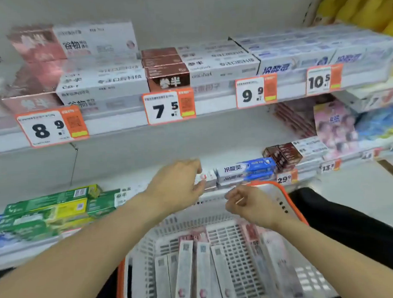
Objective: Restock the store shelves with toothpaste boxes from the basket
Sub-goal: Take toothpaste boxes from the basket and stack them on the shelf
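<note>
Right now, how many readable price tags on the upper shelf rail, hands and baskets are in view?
Price tags (8.9, 7.5, 9.9, 10.5): 4
Hands (left hand, its fingers round a white box; right hand): 2
Basket: 1
Total: 7

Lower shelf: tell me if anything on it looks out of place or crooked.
The green toothpaste boxes at the left lie skewed, overlapping at different angles rather than squared to the shelf edge. The blue and white boxes on the right sit straight. The left hand holds a white box at the gap.
</note>
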